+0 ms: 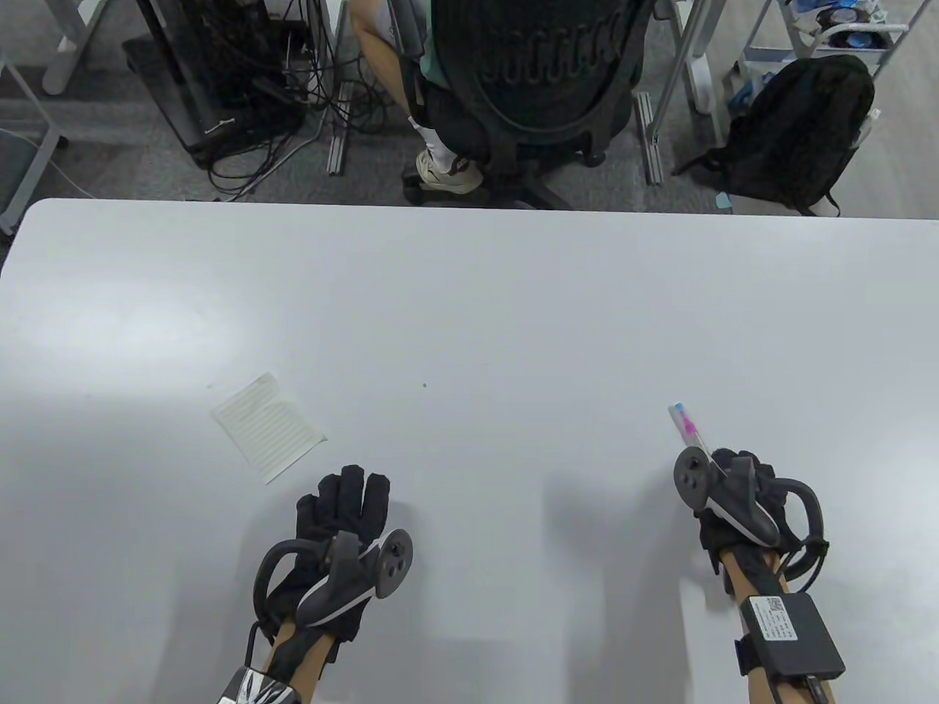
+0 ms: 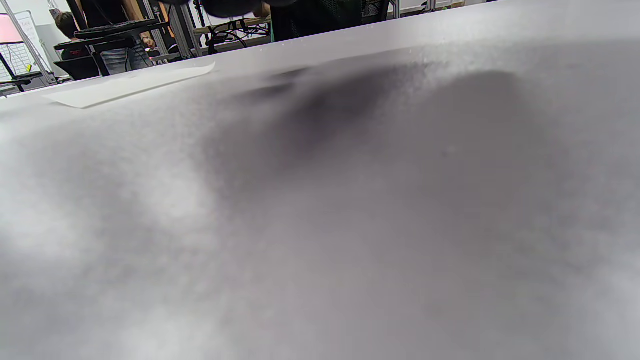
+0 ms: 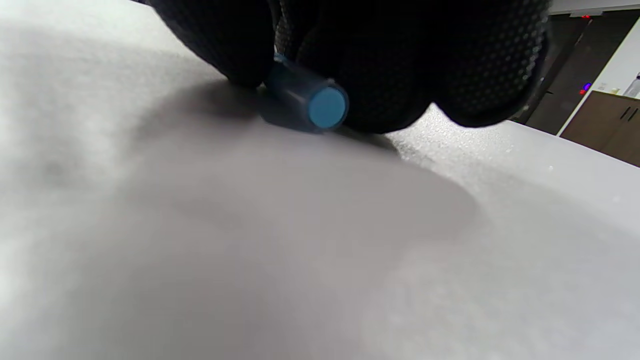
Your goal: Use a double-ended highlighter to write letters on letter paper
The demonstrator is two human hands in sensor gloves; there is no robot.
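Right hand (image 1: 733, 491) has its knit, dotted-grip glove fingers (image 3: 400, 65) curled around the highlighter (image 1: 688, 427), a slim round barrel lying low on the matte grey surface (image 1: 469, 308), blue cap end (image 3: 327, 106) poking out the back (pink band further up). Left hand (image 1: 345, 513) lies flat with fingers straight, gripping nothing. The letter paper (image 1: 268, 437), a thin ruled sheet, sits skewed just beyond those fingertips, well apart from the highlighter.

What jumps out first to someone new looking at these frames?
Probably the highlighter, its pink and blue end poking out of the right hand near the table's right side. Then the lined letter paper lying askew, just beyond the left hand, which rests flat and apart from it.
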